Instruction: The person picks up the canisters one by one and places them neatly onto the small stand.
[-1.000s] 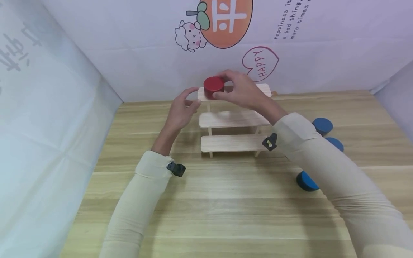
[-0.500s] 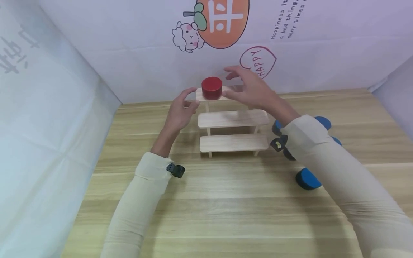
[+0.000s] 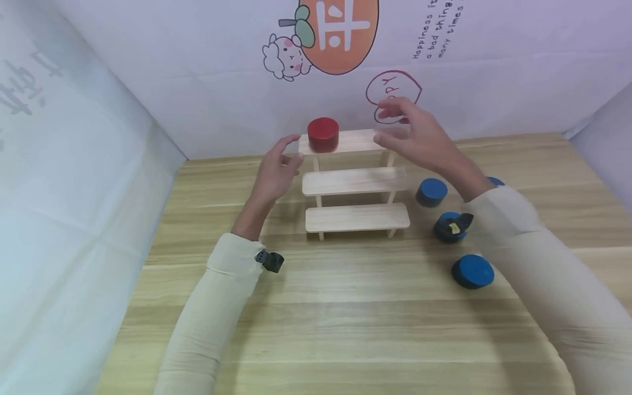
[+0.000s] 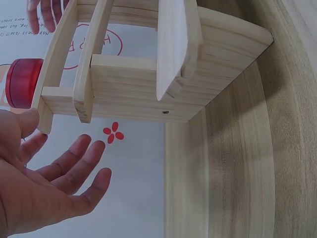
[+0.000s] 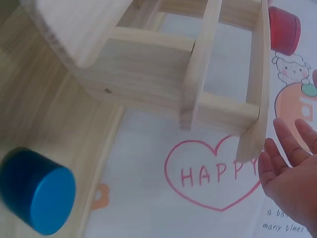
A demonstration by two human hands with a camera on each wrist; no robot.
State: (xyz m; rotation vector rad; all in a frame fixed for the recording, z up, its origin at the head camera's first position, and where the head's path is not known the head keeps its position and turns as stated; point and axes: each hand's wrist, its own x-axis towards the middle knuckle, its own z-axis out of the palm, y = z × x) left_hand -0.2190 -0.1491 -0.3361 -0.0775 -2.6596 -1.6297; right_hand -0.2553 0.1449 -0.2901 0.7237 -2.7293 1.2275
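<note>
A red cylinder block (image 3: 323,135) stands upright on the left part of the top tier of a three-tier wooden stand (image 3: 355,218). My left hand (image 3: 275,173) is at the left end of that top tier, thumb and fingers spread; in the left wrist view the thumb tip lies at the tier's end, close to the red block. Whether it presses on the wood cannot be told. My right hand (image 3: 422,137) hovers by the right end of the top tier, its fingers loosely bent with nothing between them.
Blue cylinder blocks stand on the wooden table (image 3: 316,329) right of the stand: a back one (image 3: 432,192), a middle one (image 3: 449,227) partly behind the wrist camera, and a front one (image 3: 472,271). Another blue block (image 3: 495,181) is mostly behind the right arm. A printed white cloth (image 3: 222,99) hangs behind.
My right hand has let go of the red block and moved away to the right. The red block stays on the top tier. My left hand has barely moved.
</note>
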